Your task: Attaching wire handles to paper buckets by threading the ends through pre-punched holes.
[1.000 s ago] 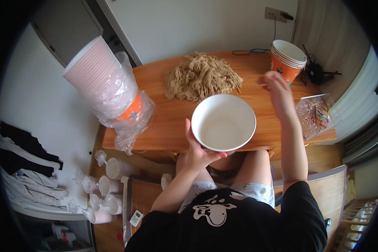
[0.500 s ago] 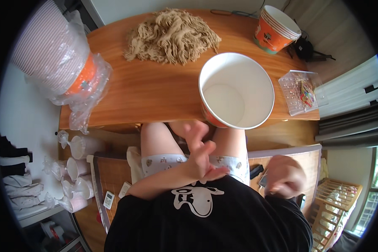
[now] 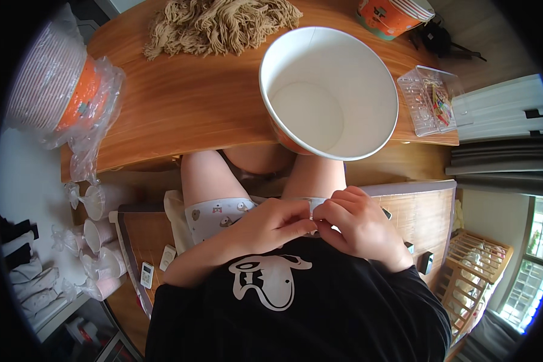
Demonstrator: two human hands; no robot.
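Above my lap, my left hand [image 3: 276, 223] and my right hand [image 3: 359, 222] meet at the fingertips. Thumb and fingers of each are pinched together. Anything between them is too small or too well hidden to make out. Just beyond my hands, a big white paper tub [image 3: 359, 93] stands at the table's near edge, its open mouth tilted toward me and only its white inside showing clearly. Farther back on the table lies a heap of tan yarn strands [image 3: 223, 27].
Plastic-wrapped stacked paper tubs [image 3: 48, 84] lean at the table's left. More orange tubs [image 3: 392, 15] stand at the back right, near a clear plastic tray [image 3: 419, 99] with small colourful items. Bagged white cups [image 3: 99, 235] sit low on the left. A wooden slatted rack [image 3: 473, 274] stands at right.
My hands were apart, the right one blurred out to the side; now they have come together at the fingertips over my lap. The view has shifted, so the table sits higher.
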